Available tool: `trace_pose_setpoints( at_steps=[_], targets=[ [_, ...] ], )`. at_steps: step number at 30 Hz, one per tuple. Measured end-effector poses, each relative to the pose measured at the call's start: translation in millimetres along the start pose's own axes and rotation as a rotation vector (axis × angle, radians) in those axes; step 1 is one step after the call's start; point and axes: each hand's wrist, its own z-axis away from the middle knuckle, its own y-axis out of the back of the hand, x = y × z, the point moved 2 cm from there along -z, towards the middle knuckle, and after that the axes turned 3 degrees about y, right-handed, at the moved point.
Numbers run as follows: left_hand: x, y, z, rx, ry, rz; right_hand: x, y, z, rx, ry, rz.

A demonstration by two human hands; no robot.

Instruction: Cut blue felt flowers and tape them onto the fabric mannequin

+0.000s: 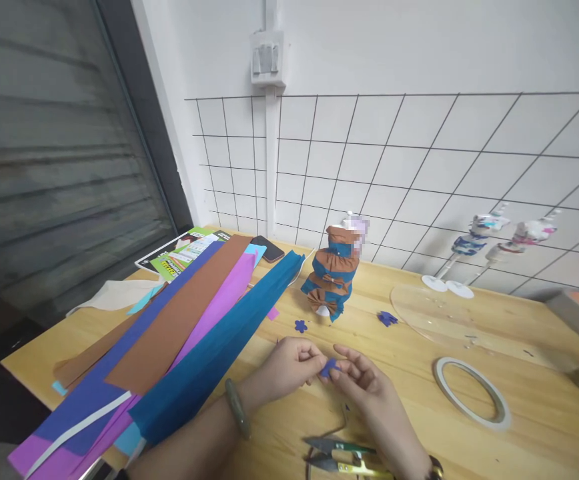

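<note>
Between both hands is a small blue-purple paper flower [328, 368], partly covered by my fingers. My left hand [297, 360], with a green bangle on the wrist, pinches its left side. On the right side, my right hand [362, 380] grips it between thumb and fingers. Flat on the wood just beyond lies another blue-purple paper flower [301, 326]. A little heap of blue-purple cut pieces [387, 319] is farther right. Below my right hand, a pair of thread snips [337, 445] rests on the table. Beyond the hands stands a figure dressed in brown and teal crepe paper [333, 273].
Long crepe paper strips [184, 320] in several colours cover the table's left side, near a phone [268, 249] and printed leaflets [182, 253]. A tape roll [442, 380] lies at right. Two wrapped figures on stands [469, 243] are by the wire grid. A box [577, 327] sits far right.
</note>
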Motion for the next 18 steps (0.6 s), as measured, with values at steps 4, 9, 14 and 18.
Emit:
trace_pose_setpoints(
  at_steps=[4, 9, 14, 18],
  targets=[
    [4, 4.5, 0, 0.012, -0.017, 0.066, -14, 8, -4, 0.016, 0.042, 0.102],
    [17, 25.6, -9, 0.324, -0.137, 0.116, -47, 17, -14, 0.077, 0.181, 0.193],
    [50, 41.4, -30, 0.513, -0.297, 0.033, -77, 14, -32, 0.126, 0.351, 0.225],
    [80, 46.5, -55, 0.617, -0.457, -0.032, -98, 9, -45, 0.156, 0.451, 0.26]
  ],
)
